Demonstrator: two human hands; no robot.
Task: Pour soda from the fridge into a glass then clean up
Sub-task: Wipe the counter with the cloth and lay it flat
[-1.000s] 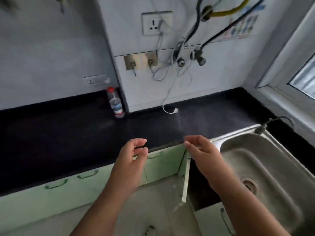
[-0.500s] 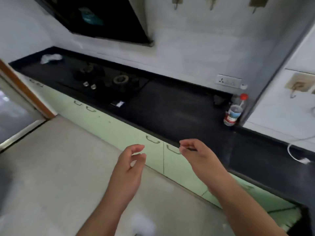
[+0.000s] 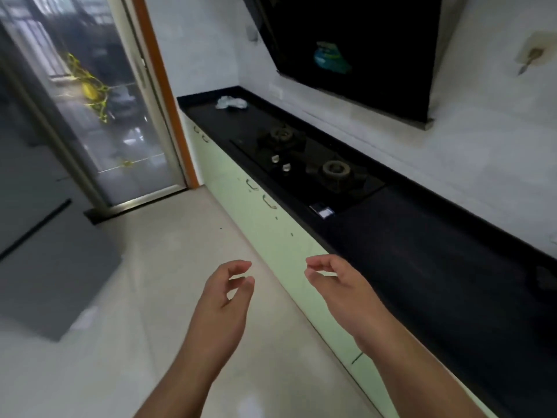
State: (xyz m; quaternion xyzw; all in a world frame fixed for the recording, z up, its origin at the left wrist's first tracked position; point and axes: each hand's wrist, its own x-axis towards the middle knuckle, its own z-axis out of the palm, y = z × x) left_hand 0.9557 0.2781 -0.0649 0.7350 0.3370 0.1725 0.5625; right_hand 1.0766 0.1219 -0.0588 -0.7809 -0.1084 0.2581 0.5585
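Both hands are held out in front over the pale floor; the left hand and the right hand have loosely curled fingers and hold nothing, a gap between them. The right hand is just beside the front edge of the black bench; a hob sits mid-bench, a crumpled clear wrapper at its far corner. A blurred grey unit stands at the left; I cannot tell whether it is the fridge.
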